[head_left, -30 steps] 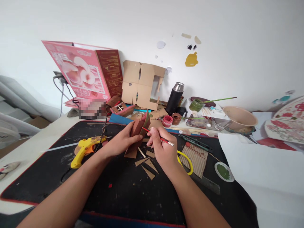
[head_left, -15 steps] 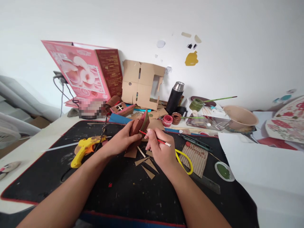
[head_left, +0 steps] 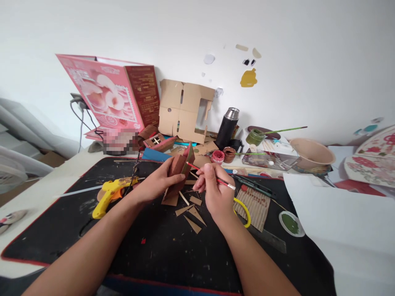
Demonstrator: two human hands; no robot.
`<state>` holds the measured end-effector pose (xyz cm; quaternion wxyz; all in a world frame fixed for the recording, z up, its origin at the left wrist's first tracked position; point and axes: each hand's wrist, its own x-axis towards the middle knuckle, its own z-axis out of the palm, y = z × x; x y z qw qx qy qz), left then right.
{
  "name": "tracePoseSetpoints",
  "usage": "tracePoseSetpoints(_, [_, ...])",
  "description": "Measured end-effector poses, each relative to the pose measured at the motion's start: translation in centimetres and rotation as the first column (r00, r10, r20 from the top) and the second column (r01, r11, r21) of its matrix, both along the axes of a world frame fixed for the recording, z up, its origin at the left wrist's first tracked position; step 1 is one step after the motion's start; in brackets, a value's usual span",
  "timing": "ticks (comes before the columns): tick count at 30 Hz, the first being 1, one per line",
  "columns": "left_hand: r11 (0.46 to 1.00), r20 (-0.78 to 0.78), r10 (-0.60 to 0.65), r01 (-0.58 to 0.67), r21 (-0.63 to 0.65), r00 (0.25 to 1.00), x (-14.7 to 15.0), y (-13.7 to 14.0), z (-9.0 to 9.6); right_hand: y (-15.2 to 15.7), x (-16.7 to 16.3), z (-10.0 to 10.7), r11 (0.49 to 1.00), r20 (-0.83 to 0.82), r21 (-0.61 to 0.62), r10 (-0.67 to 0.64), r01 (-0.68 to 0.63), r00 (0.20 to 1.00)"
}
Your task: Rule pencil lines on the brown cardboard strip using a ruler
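My left hand (head_left: pixel 160 180) is closed round a small brown cardboard model (head_left: pixel 176 166) with a green edge and a pointed red top, held upright over the mat. Between the fingers of my right hand (head_left: pixel 216 187) is a red pencil (head_left: pixel 222 181) with a white end; its tip points at the green edge, and I cannot tell if it touches. Below the hands lie several cardboard scraps (head_left: pixel 194 224), some of them thin triangles. Yellow scissor handles (head_left: pixel 245 211) show partly behind my right wrist.
A yellow glue gun (head_left: pixel 111 193) rests left on the black mat (head_left: pixel 160 255). Corrugated cardboard (head_left: pixel 254 205), a ruler (head_left: pixel 271 239) and a dish of green paint (head_left: pixel 290 224) lie right. Behind stand a black flask (head_left: pixel 227 128), paint jars (head_left: pixel 218 156) and a pink box (head_left: pixel 105 92).
My right hand has moved to the right with the pencil, and the tip has shifted up along the model's green edge. My left hand and the model have stayed nearly still.
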<state>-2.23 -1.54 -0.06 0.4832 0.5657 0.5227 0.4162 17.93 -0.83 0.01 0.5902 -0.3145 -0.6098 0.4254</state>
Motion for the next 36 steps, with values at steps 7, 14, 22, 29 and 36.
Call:
tracePoseSetpoints(7, [0.998,0.151,-0.05,0.054,-0.024,0.987,0.2,-0.2,0.0,0.5,0.0,0.2,0.994,-0.078,-0.032,-0.106,0.104,0.991])
tracePoseSetpoints(14, [0.995,0.272,-0.035,0.059,-0.082,0.962,0.2,-0.6,0.2,1.1,-0.1,0.2,0.979,-0.114,-0.132,-0.168,0.153,0.979])
tracePoseSetpoints(22, [0.986,0.306,-0.124,0.153,-0.07,0.944,0.3,-1.1,0.7,1.9,-0.1,-0.2,0.938,-0.063,-0.344,-0.057,0.032,0.996])
tracePoseSetpoints(29, [0.971,0.166,-0.223,0.234,-0.045,0.961,-0.2,-1.1,0.8,2.0,-0.1,-0.7,0.912,-0.055,-0.4,0.071,-0.087,0.996])
tracePoseSetpoints(36, [0.963,0.162,-0.256,0.266,-0.045,0.953,-0.1,-1.0,0.7,1.9,-0.4,-1.0,0.899,-0.088,-0.436,0.016,-0.053,0.996])
